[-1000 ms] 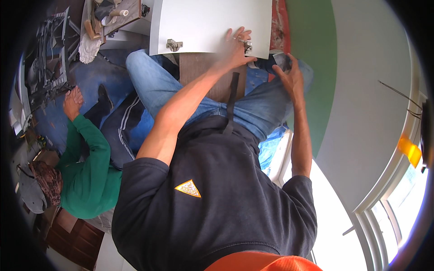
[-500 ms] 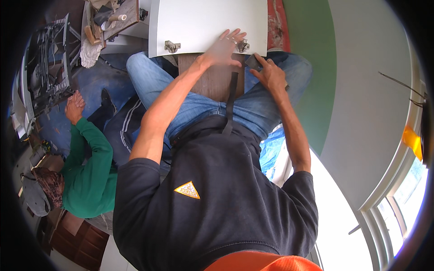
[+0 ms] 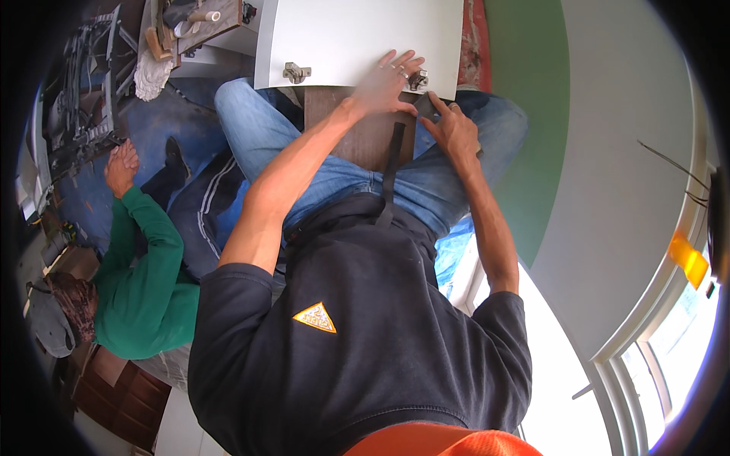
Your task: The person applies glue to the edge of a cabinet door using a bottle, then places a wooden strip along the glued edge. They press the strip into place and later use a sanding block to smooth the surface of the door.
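A white door panel (image 3: 334,38) lies in front of my legs, with a metal cabinet hinge (image 3: 296,73) at its near left and another metal hinge (image 3: 418,79) at its near right. My left hand (image 3: 386,86), wearing a ring, rests open on the panel, its fingers spread beside the right hinge and partly blurred. Just right of it, my right hand (image 3: 456,135) grips a dark, flat block-like tool (image 3: 430,105) at the panel's near edge, the index finger stretched along it. The tool's exact kind is unclear. A brown wooden board (image 3: 323,125) sits under the panel between my legs.
At the left, another person in a green sweater (image 3: 144,304) sits with hands clasped. A dark metal frame (image 3: 91,83) and a cluttered wooden shelf (image 3: 209,32) stand at the far left. A green and grey wall (image 3: 525,114) closes in the right side.
The panel and hinges appear slightly farther right. My left hand has shifted a little right with them, its thumb now closer to the dark tool. My right hand has barely moved.
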Demonstrator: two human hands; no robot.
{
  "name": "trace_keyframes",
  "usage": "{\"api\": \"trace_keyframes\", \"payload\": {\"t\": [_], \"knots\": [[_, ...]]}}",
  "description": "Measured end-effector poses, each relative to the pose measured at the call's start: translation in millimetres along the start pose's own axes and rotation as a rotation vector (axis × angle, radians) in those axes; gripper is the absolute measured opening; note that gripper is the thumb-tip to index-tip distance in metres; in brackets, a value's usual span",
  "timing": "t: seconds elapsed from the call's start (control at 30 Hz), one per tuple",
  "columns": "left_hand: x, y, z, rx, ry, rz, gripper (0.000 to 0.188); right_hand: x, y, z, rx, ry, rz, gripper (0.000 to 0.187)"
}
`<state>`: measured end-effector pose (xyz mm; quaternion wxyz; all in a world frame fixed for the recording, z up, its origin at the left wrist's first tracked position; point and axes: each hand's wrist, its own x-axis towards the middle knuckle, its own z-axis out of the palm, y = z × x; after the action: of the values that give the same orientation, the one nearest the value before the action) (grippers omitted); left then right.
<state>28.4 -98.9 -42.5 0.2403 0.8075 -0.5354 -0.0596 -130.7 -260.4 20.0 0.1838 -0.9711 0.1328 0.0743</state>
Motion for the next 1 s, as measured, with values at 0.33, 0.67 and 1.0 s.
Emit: {"api": "trace_keyframes", "payload": {"t": [0.33,0.67,1.0], "knots": [[1,1,3,0.010,0.038,-0.018,0.103,4,4,2,-0.001,0.044,-0.028,0.062],[0,4,7,-0.011,0.060,-0.068,0.092,5,8,10,0.032,0.098,-0.004,0.060],[-7,7,-2,0.103,-0.065,-0.006,0.086,-7,-1,8,-0.007,0.026,-0.011,0.062]]}}
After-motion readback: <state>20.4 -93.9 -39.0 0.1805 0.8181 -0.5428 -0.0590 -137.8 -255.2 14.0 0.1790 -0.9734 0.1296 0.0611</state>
